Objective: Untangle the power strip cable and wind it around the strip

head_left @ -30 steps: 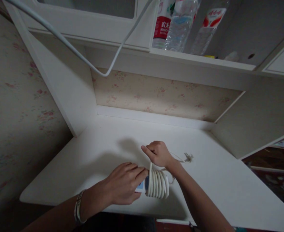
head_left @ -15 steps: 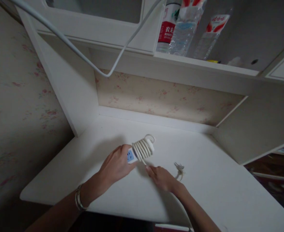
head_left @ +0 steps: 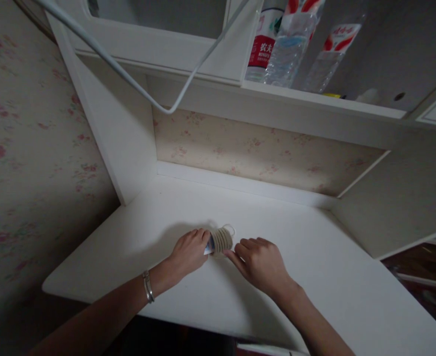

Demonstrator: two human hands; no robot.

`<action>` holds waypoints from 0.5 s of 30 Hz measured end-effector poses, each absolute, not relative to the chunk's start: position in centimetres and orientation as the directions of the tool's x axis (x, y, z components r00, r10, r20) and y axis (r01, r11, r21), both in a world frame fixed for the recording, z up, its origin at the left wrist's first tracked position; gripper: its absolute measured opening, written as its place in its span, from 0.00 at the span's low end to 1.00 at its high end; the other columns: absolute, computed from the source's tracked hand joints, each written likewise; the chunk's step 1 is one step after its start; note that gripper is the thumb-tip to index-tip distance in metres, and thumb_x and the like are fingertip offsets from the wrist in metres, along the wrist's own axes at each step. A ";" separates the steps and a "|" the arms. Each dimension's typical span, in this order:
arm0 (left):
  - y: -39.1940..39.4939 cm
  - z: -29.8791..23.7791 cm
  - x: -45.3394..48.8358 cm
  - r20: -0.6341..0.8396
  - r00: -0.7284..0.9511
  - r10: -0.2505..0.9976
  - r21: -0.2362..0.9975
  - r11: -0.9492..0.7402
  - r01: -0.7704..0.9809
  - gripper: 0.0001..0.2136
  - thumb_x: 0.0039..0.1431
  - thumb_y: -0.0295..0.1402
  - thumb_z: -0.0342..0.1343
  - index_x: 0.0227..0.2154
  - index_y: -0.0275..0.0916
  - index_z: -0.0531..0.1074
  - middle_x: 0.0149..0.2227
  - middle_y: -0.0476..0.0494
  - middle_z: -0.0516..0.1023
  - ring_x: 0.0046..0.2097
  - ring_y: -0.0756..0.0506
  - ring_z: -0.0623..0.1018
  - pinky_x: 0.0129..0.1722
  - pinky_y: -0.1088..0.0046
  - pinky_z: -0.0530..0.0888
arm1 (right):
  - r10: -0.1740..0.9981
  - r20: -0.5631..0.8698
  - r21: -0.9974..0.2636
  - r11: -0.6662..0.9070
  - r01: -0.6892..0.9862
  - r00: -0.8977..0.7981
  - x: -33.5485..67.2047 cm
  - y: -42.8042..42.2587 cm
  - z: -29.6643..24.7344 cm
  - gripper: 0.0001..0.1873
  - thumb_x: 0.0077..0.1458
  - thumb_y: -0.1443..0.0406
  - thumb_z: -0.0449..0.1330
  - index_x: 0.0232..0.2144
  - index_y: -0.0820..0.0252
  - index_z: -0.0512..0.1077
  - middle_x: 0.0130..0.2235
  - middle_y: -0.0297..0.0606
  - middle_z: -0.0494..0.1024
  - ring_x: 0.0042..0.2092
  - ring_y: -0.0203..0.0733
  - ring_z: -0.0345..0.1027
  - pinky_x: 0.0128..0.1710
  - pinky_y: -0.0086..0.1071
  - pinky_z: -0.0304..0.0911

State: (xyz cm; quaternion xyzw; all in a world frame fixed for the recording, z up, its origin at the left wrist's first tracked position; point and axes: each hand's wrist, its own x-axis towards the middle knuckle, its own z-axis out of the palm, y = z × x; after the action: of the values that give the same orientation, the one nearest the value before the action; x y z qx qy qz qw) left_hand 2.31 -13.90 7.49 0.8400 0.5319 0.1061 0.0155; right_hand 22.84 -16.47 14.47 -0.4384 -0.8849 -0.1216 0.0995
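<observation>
My left hand [head_left: 191,251] is closed around the body of a white power strip [head_left: 207,246] with a blue socket face, most of it under my fingers. Pale cord [head_left: 222,241] is wound in several turns round the strip's far end, and a small loop of it sticks out beyond. My right hand [head_left: 259,261] is curled shut just right of the coils, its thumb tip touching the lowest part of the winding. The length of cord inside that hand is mostly hidden. Both hands are over the white desk [head_left: 188,306].
Plastic bottles [head_left: 292,47] stand on the shelf above the desk. A grey-white cable [head_left: 128,88] hangs in a bend across the upper left, close to the camera. A side panel [head_left: 110,123] and flowered wall [head_left: 28,163] bound the left.
My right hand has come up and turned beside the coils, covering the spot where a small metallic bunch lay. The strip has turned and its socket face shows less.
</observation>
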 end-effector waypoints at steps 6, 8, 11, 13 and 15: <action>-16.9 9.4 3.3 0.118 0.664 0.739 0.135 -0.674 0.726 0.18 0.48 0.32 0.60 0.43 0.41 0.67 0.41 0.43 0.77 0.43 0.39 0.75 0.43 0.62 0.70 | 0.664 0.309 0.144 0.675 0.723 -0.681 22.7 -13.1 16.3 0.28 0.65 0.54 0.46 0.21 0.61 0.73 0.22 0.40 0.75 0.26 0.37 0.64 0.30 0.34 0.45; -17.8 10.1 3.4 0.110 0.709 0.697 0.147 -0.717 0.682 0.19 0.47 0.35 0.62 0.43 0.42 0.66 0.40 0.46 0.77 0.42 0.40 0.75 0.41 0.62 0.71 | 0.664 0.294 0.099 0.695 0.712 -0.688 22.7 -12.2 16.1 0.29 0.65 0.53 0.45 0.20 0.61 0.73 0.22 0.40 0.75 0.25 0.37 0.63 0.30 0.33 0.46; -19.1 11.2 3.3 0.116 0.775 0.622 0.161 -0.781 0.603 0.18 0.48 0.38 0.61 0.42 0.42 0.66 0.39 0.47 0.77 0.41 0.41 0.75 0.40 0.63 0.71 | 0.727 0.282 -0.050 0.663 0.747 -0.626 22.9 -11.2 15.2 0.33 0.65 0.51 0.42 0.16 0.61 0.70 0.19 0.38 0.72 0.24 0.35 0.61 0.29 0.32 0.45; -19.5 11.9 3.1 0.138 0.812 0.567 0.168 -0.822 0.545 0.19 0.49 0.39 0.60 0.43 0.41 0.66 0.39 0.46 0.76 0.41 0.41 0.74 0.41 0.64 0.70 | 0.797 0.264 -0.203 0.596 0.777 -0.543 23.2 -10.8 14.1 0.35 0.64 0.49 0.41 0.12 0.61 0.65 0.16 0.35 0.67 0.21 0.34 0.58 0.27 0.31 0.45; -19.8 12.5 2.7 0.174 0.819 0.547 0.186 -0.835 0.518 0.19 0.49 0.39 0.59 0.44 0.39 0.66 0.40 0.43 0.76 0.41 0.41 0.74 0.42 0.64 0.70 | 0.864 0.215 -0.379 0.503 0.777 -0.455 23.5 -10.6 12.8 0.36 0.64 0.48 0.40 0.10 0.60 0.61 0.14 0.32 0.61 0.20 0.33 0.55 0.26 0.30 0.46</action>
State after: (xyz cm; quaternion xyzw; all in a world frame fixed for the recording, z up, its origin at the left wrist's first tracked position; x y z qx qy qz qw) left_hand 2.73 -19.76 12.50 0.9514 0.2800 0.1105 0.0651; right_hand 23.45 -10.62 12.83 -0.4851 -0.8454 0.1137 0.1922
